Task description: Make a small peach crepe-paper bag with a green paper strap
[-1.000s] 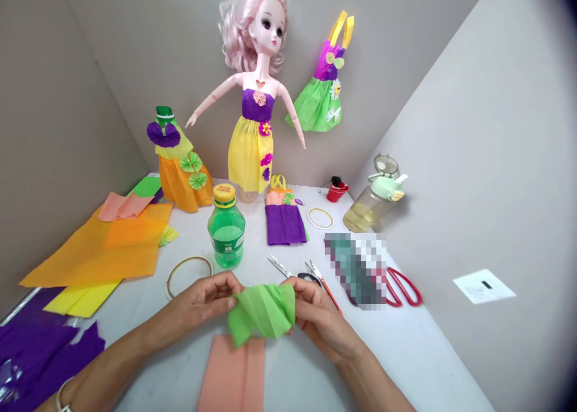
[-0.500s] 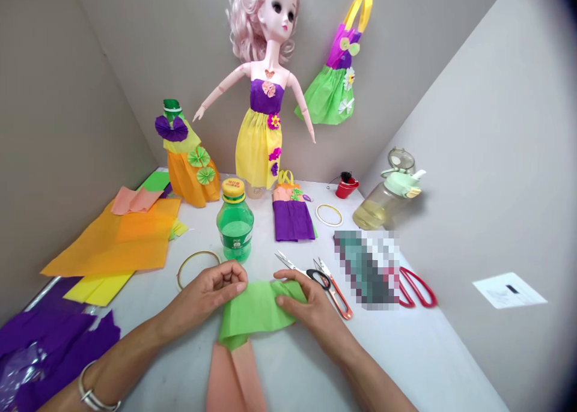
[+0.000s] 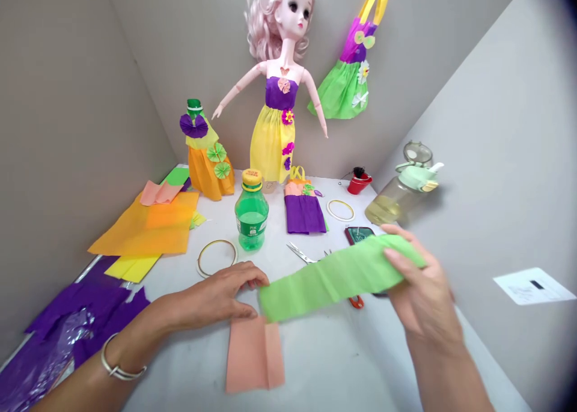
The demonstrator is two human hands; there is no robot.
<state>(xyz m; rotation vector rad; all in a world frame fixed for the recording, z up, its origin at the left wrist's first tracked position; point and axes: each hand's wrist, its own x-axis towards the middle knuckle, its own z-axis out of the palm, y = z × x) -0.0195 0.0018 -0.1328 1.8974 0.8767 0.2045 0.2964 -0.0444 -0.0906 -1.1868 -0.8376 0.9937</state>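
A long light-green crepe strip [image 3: 333,277] stretches slantwise between my hands, its right end higher. My right hand [image 3: 419,280] grips that right end between thumb and fingers, above the table. At the strip's left end is my left hand [image 3: 234,289], its fingers curved and the thumb apart; whether it pinches the edge is hard to tell. Below lies a folded salmon-pink piece [image 3: 255,358] flat on the table, its top edge by my left thumb. Scissors [image 3: 301,253] lie behind the strip, partly covered by it. A green bottle [image 3: 251,214] with a yellow cap stands just beyond.
A tape roll [image 3: 217,257] lies left of the bottle. Orange sheets [image 3: 148,226] and purple material [image 3: 85,310] are at left. A dressed doll [image 3: 273,136], small purple outfit [image 3: 305,214], second tape ring [image 3: 341,210], red pot [image 3: 359,184] and drinking bottle [image 3: 396,199] stand or lie behind.
My right hand has moved right and up, and the green piece is now drawn out into a long strip. The salmon piece shows more fully. The camera view has shifted slightly.
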